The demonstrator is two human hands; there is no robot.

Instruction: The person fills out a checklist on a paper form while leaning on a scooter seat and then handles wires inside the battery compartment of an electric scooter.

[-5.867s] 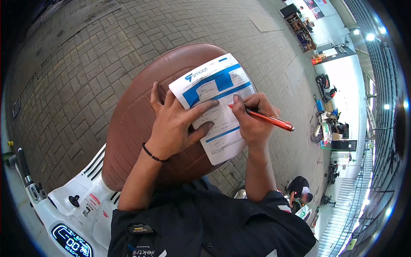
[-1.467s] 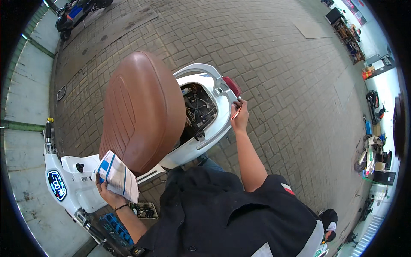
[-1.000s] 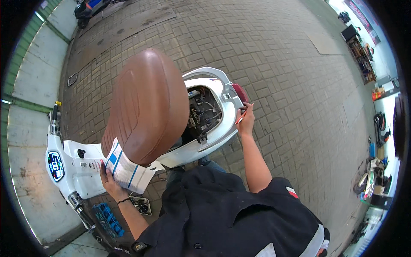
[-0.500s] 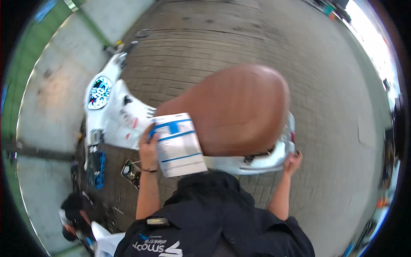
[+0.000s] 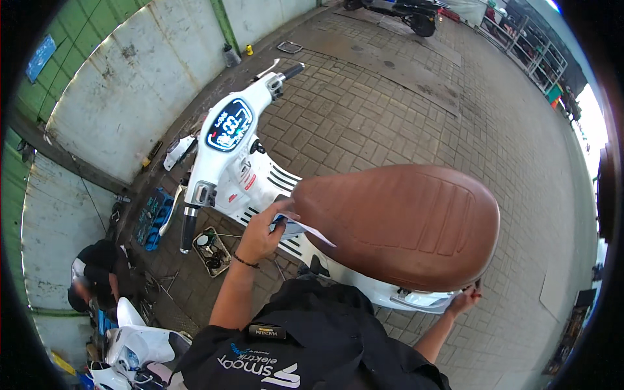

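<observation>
A white scooter (image 5: 214,166) with a lit dashboard display (image 5: 229,125) stands in front of me, its handlebar to the left. Its brown padded seat (image 5: 403,224) lies to the right. My left hand (image 5: 260,233) is closed around a printed paper form (image 5: 311,230), tilted nearly edge-on beside the seat's narrow front end. At the scooter's rear, just below the seat's back corner, my right hand (image 5: 463,301) has its fingers curled in against the tail. What exactly those fingers grip is hidden.
A tray of tools (image 5: 212,252) and a blue crate (image 5: 154,218) sit on the paving left of the scooter. Another person (image 5: 97,273) crouches at lower left by a second white scooter (image 5: 140,348). A dark motorbike (image 5: 416,16) and metal racks (image 5: 533,55) stand far off.
The form has tipped from facing me to nearly edge-on. My view has shifted, so the scooter sits lower and further right. My right hand remains at the scooter's rear.
</observation>
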